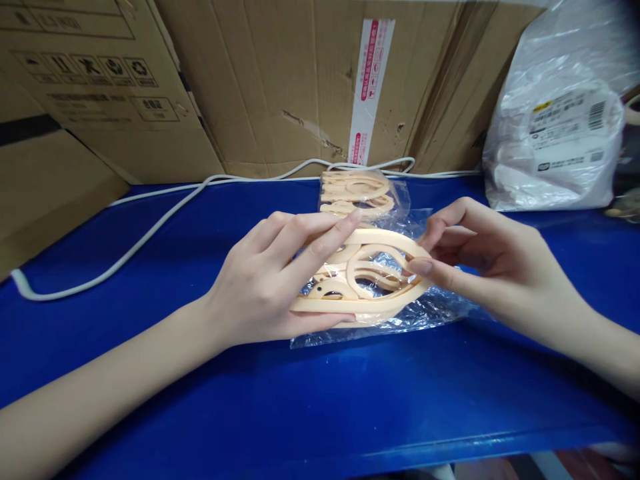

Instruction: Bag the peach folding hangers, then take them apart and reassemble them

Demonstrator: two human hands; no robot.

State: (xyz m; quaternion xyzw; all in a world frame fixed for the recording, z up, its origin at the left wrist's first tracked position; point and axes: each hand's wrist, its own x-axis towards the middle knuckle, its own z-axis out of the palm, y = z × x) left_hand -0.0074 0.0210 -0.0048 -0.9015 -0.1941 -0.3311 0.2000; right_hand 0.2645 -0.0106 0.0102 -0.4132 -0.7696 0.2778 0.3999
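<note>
A cream plastic piece with oval cut-outs (373, 273) is held over a clear plastic bag (425, 313) on the blue table (320, 400). My left hand (273, 280) grips its left end, thumb under and fingers laid over the top. My right hand (480, 257) pinches its right tip between thumb and fingers. A second bagged pack of the same cream pieces (357, 193) lies just behind, near the boxes.
Cardboard boxes (280, 80) line the back of the table and another box (45, 180) stands at the left. A white cable (150, 223) runs across the table's left and back. A crumpled white plastic bag with labels (555, 127) sits at the right rear.
</note>
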